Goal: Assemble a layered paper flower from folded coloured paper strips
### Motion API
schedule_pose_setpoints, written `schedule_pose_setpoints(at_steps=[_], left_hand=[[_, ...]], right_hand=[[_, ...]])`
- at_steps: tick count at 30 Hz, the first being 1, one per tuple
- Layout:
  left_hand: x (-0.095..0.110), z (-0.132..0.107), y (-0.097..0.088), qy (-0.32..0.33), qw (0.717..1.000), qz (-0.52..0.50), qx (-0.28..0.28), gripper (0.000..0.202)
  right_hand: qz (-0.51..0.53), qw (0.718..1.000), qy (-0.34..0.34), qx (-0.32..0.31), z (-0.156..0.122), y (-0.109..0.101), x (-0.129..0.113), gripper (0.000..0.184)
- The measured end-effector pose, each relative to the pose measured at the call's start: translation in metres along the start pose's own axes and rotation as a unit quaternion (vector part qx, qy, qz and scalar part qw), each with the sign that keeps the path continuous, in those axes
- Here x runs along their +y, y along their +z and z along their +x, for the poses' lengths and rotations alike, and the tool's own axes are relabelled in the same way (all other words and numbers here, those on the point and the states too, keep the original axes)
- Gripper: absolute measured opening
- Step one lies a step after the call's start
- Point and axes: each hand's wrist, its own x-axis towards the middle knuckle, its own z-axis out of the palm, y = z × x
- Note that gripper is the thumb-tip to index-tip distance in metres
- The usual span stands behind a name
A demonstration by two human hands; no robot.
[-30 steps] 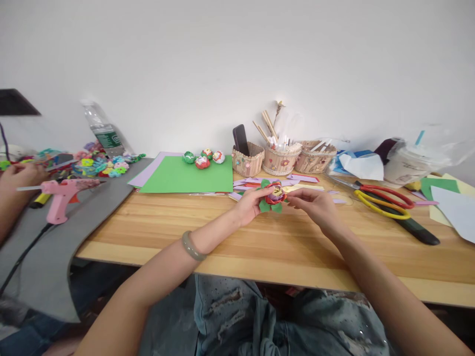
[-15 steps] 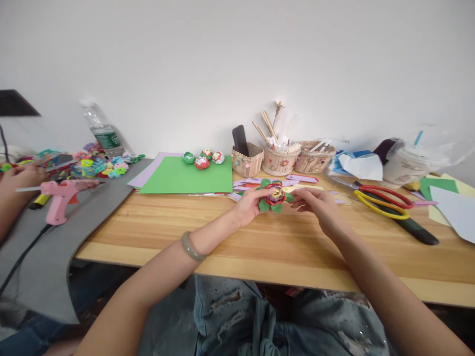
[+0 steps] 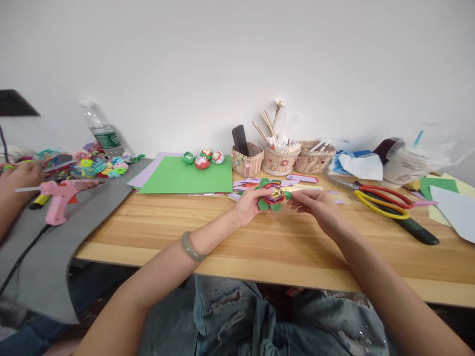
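A folded paper flower (image 3: 275,195) with green outer petals, a red ring and a yellow-and-purple centre is held just above the wooden table. My left hand (image 3: 249,203) grips it from the left, the thumb resting on its inner petals. On the other side, my right hand (image 3: 314,203) pinches the tip of a green petal between thumb and fingers. Behind the flower lie purple, red and yellow paper strips (image 3: 256,183). Several smaller finished paper flowers (image 3: 202,162) sit on a green paper sheet (image 3: 185,179) to the left.
Three decorated baskets (image 3: 281,162) line the wall, one holding a phone (image 3: 240,139). Red-and-yellow-handled scissors (image 3: 386,200) and a lidded cup (image 3: 410,165) are at right. Left, a pink glue gun (image 3: 61,198) lies on a grey mat (image 3: 92,217) near another person's hand (image 3: 24,178).
My right fingers have closed in on the green petal at the flower's right side and now pinch it. The left hand keeps its hold, nearly still.
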Motion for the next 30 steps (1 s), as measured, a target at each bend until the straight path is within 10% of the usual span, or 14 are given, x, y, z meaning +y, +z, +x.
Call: schedule_pose_setpoints(at_steps=[30], left_hand=[[-0.0045,0.003,-0.0014,0.018,1.0,0.011,0.008,0.008]], right_hand=[[-0.141,0.989,-0.048,0.011,0.0,0.0061,0.0036,0.015]])
